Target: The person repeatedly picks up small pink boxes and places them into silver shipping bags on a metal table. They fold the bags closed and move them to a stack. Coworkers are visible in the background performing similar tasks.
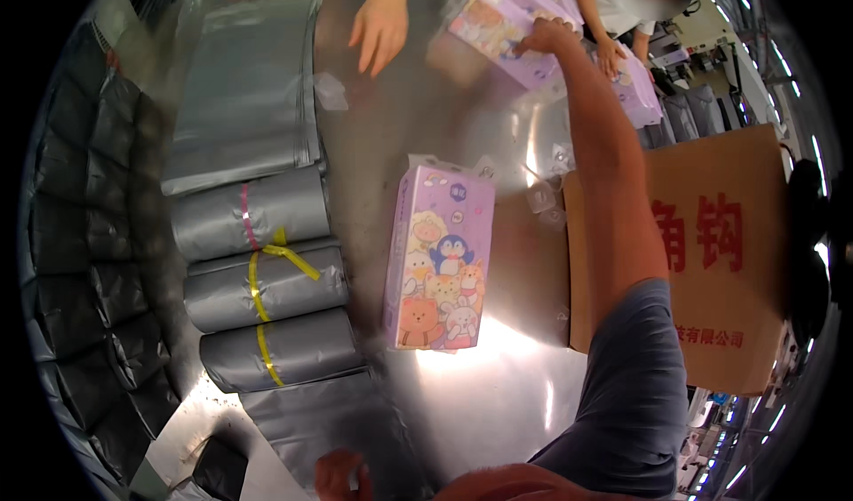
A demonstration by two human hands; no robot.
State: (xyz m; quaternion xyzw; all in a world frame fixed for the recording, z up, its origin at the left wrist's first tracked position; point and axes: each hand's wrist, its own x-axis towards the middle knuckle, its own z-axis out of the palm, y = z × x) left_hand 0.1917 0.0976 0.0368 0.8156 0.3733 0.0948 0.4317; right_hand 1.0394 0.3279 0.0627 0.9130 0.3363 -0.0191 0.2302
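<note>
My right arm reaches far across the metal table, and my right hand point(544, 37) is closed on the edge of a purple tissue pack point(489, 26) printed with cartoon animals. More purple packs overlap beside it. A similar purple tissue pack point(444, 261) lies alone, face up, in the middle of the table. At the lower edge my left hand point(342, 474) is curled over a flat grey plastic bag point(311, 417); whatever is between its fingers is hidden. Above that bag lie rolled bundles of grey bags point(267, 292), tied with yellow and pink tape.
A flat stack of grey bags point(249, 83) lies at the far left. A cardboard box point(702, 323) stands at right. Across the table hangs a co-worker's open hand point(382, 30); another person point(613, 3) touches a purple pack point(635, 92). Dark wrapped bundles point(89, 279) line the left.
</note>
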